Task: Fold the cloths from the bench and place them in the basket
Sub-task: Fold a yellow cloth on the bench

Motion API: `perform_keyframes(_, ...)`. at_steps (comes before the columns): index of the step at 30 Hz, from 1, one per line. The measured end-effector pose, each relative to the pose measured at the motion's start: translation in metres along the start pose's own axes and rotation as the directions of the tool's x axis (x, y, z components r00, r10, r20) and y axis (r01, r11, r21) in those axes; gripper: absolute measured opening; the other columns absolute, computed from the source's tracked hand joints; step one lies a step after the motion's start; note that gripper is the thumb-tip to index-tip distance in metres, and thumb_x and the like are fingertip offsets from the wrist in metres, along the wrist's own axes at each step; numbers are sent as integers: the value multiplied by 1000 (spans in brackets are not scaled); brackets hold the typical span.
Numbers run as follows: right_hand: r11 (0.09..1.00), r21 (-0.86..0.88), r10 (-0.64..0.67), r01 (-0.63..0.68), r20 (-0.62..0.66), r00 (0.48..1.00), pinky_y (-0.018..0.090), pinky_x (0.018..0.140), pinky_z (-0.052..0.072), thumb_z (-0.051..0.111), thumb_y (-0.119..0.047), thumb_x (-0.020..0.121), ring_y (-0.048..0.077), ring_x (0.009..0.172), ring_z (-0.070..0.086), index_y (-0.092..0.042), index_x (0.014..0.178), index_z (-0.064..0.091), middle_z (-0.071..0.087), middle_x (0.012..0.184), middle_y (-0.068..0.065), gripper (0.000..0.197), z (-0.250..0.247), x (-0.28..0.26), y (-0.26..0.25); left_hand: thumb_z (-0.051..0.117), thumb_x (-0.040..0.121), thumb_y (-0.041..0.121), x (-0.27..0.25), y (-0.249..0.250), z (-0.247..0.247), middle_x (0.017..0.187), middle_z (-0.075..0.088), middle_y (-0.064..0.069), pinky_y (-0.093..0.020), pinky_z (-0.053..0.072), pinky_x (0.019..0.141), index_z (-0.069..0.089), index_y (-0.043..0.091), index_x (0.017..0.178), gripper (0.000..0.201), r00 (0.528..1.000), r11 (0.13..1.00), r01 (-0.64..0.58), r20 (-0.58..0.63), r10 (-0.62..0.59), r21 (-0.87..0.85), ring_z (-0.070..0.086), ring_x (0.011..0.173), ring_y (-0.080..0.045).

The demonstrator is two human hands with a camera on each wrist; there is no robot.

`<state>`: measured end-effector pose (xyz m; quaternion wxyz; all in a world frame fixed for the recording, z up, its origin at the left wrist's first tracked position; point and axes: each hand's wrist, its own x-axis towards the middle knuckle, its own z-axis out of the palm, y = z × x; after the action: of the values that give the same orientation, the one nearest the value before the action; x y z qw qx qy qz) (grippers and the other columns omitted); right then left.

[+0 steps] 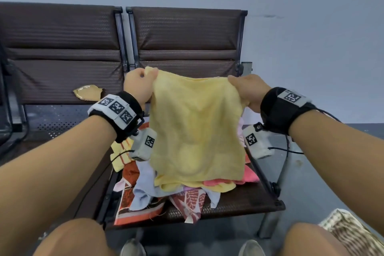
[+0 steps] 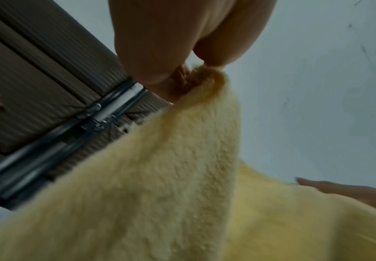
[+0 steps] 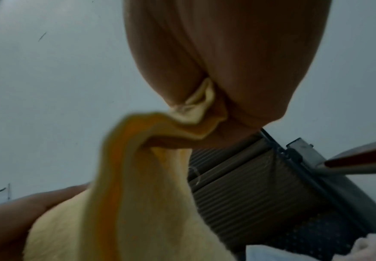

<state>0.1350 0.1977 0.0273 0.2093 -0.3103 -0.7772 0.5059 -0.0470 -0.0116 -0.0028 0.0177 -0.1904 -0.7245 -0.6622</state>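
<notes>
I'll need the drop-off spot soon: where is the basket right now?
In the head view the basket sits at the bottom right, on the floor beside the person's right knee, right of the bench.

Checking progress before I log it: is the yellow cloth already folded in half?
No: the left hand and right hand hold the yellow cloth spread open by its top corners.

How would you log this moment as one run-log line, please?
step: unfolding | left hand: pinches top corner of yellow cloth | right hand: pinches other corner | pile: on bench
</notes>
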Motion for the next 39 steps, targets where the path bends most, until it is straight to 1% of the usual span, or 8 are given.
perform_keyframes(3, 982, 182, 27, -40, 78, 997, 38, 77, 51, 56, -25, 99, 26, 86, 59, 3, 113, 62, 60, 98, 16, 32, 19, -7, -6, 65, 92, 35, -28, 13, 28, 63, 57, 0, -28, 39, 54, 63, 14, 71, 30, 994, 994, -32, 104, 43, -108, 51, 60, -16)
perform_keyframes(7, 945, 305, 51, -115, 211, 976, 43, 88, 57, 55, -31, 99, 28, 95, 66, -6, 119, 58, 65, 115, 18, 32, 40, -16, -15, 73, 88, 32, -67, 23, 59, 71, 66, -8, -30, 45, 59, 75, 4, 82, 28, 944, 983, -99, 299, 142, -153, 54, 66, -13)
perform_keyframes(12, 941, 286, 83, -179, 317, 945, 28, 60, 54, 58, -12, 93, 25, 73, 62, -3, 106, 60, 61, 88, 15, 16, 43, -28, -15, 70, 84, 27, -81, 23, 59, 78, 73, -11, -30, 55, 67, 76, 0, 80, 28, 888, 989, -16, 451, 83, -150, 65, 71, -13)
perform_keyframes(17, 955, 249, 62, -163, 368, 928, 47, 106, 46, 41, 2, 94, 38, 123, 58, 3, 130, 59, 59, 134, 24, 40, 35, -36, -10, 46, 82, -6, -65, 14, 45, 89, 65, -11, -37, 51, 76, 63, 4, 106, 31, 964, 956, 157, 248, -93, -249, 60, 79, -24)
perform_keyframes(23, 969, 228, -10, -92, 412, 911, 45, 104, 48, 47, -7, 94, 29, 107, 63, -3, 128, 64, 64, 130, 20, 38, 30, -33, -17, 54, 88, 10, -46, 10, 22, 86, 65, -9, -29, 49, 67, 62, 3, 111, 26, 708, 905, 401, 675, -205, -146, 60, 73, -22)
perform_keyframes(27, 997, 25, 53, -72, 455, 889, 30, 71, 60, 73, -25, 88, 21, 94, 73, -4, 118, 68, 74, 111, 12, 37, 18, -11, -9, 61, 96, 14, -21, 11, 29, 107, 74, -12, -32, 61, 74, 68, 3, 118, 26, 830, 957, 266, 533, -166, -117, 72, 89, -22)
perform_keyframes(32, 997, -68, -33, 42, 130, 991, 39, 84, 61, 82, -19, 79, 25, 92, 74, 0, 103, 72, 75, 103, 13, 32, 17, 34, -4, 66, 95, 23, 15, 16, 42, 107, 74, -14, -41, 60, 82, 73, 3, 107, 25, 945, 999, 54, 323, -49, -7, 72, 95, -26)
perform_keyframes(39, 915, 175, -358, 363, -57, 932, 27, 68, 44, 64, -21, 90, 12, 76, 54, -19, 89, 72, 63, 81, -4, 9, 28, 57, -15, 67, 94, 24, 41, 45, 42, 108, 74, -16, -46, 57, 91, 72, 0, 107, 28, 973, 974, -36, 216, 85, -222, 71, 103, -32)
